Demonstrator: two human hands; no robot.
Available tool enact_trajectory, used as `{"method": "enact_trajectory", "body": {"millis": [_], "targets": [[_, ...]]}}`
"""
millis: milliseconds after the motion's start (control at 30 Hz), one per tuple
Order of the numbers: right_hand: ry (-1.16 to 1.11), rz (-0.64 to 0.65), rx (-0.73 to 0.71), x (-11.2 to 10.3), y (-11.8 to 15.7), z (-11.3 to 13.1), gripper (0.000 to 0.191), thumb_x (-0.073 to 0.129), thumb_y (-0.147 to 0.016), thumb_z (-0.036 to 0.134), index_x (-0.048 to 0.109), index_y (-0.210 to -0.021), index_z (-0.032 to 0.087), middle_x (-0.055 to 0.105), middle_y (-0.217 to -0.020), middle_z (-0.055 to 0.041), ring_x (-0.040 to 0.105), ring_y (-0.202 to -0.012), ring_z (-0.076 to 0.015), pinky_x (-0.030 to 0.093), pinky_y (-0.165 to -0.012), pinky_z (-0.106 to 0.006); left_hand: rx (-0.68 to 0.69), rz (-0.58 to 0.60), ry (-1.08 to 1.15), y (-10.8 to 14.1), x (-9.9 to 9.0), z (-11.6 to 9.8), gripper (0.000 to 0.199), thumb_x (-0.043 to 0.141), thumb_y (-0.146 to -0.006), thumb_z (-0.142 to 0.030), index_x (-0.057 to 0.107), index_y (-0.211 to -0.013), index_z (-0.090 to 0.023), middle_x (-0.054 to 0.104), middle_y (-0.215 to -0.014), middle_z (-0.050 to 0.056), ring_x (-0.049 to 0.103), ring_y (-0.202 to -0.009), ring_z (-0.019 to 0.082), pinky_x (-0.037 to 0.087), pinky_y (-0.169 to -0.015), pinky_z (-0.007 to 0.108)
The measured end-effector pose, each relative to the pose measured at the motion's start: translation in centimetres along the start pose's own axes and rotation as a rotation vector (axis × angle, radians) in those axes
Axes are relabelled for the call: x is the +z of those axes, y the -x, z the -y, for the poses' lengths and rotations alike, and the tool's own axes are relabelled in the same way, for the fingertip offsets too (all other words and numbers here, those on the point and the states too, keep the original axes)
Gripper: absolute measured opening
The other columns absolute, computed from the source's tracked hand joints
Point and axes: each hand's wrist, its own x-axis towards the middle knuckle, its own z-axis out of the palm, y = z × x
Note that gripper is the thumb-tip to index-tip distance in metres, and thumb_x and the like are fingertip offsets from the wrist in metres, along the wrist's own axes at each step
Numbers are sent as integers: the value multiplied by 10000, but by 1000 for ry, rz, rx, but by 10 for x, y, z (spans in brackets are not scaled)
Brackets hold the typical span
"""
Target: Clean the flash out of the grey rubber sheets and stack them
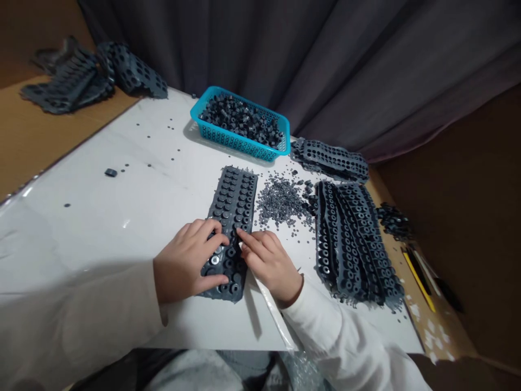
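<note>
A dark grey moulded rubber sheet (233, 187) with rows of round raised pieces lies lengthwise on the white tabletop in front of me. My left hand (191, 258) rests over its near left part, thumb and fingers apart on the raised pieces. At the sheet's right edge, my right hand (266, 258) is closed around a long white stick (273, 315), index finger stretched toward the raised pieces. The stick runs back under the wrist; its tip is hidden by the fingers. Just right of the sheet lies a pile of small flat grey discs (280, 201).
A blue basket (240, 144) full of small dark rubber pieces stands behind the sheet. Stacked moulded sheets (354, 239) lie on the right, with more punched sheets (331, 158) behind. Sheet scraps (77, 81) are at the far left. A yellow cutter (418, 279) lies at the right edge.
</note>
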Motion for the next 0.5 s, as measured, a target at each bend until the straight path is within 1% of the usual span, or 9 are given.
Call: {"method": "enact_trajectory", "body": {"millis": [67, 167, 233, 267, 367, 433, 500], "targets": [[-13, -81, 106, -2, 1, -7, 118, 454, -907, 122, 538, -955, 189, 550, -1292, -141, 502, -1053, -251, 462, -844, -456, 2, 0, 10, 1, 0, 0, 394, 689, -714, -402, 556, -1018, -189, 513, -1077, 94, 473, -963, 271, 402, -834, 412], [-109, -208, 336, -9, 1, -15, 98, 480, -895, 139, 521, -962, 199, 547, -1294, -132, 461, -1134, -255, 450, -896, -471, -8, 13, 24, 1, -1, 0, 400, 710, -701, -384, 550, -1017, -197, 505, -1074, 86, 470, -963, 268, 397, -823, 399], [-217, -236, 415, -14, -1, -15, 77, 497, -884, 156, 517, -938, 208, 540, -1304, -121, 447, -1178, -248, 429, -942, -478, -13, 22, 27, 1, -1, 0, 403, 713, -702, -387, 544, -1016, -199, 498, -1074, 83, 465, -967, 267, 390, -824, 399], [-281, -226, 412, -15, -2, -13, 66, 505, -880, 164, 517, -924, 212, 549, -1298, -112, 450, -1187, -241, 425, -953, -473, -14, 24, 27, 1, -1, 0, 401, 711, -706, -390, 542, -1017, -201, 496, -1073, 82, 463, -967, 267, 387, -825, 400], [-435, -145, 332, -13, -6, -4, 40, 535, -871, 197, 528, -901, 221, 620, -1212, -85, 493, -1162, -222, 440, -944, -443, -9, 20, 24, 0, -1, 0, 390, 698, -712, -390, 543, -1018, -203, 494, -1074, 81, 459, -967, 267, 385, -822, 398], [-449, -111, 313, -9, -7, 0, 36, 557, -865, 214, 541, -895, 225, 654, -1156, -68, 518, -1139, -220, 440, -936, -435, -8, 14, 26, 0, -1, 0, 384, 688, -714, -392, 546, -1016, -202, 493, -1073, 79, 459, -965, 266, 385, -819, 396], [-414, -93, 305, -5, -7, 1, 44, 566, -864, 218, 551, -905, 224, 666, -1134, -59, 537, -1118, -217, 433, -933, -428, -11, 16, 28, 0, -1, 0, 387, 681, -719, -406, 545, -1016, -199, 488, -1077, 79, 457, -969, 267, 382, -821, 397]]}}
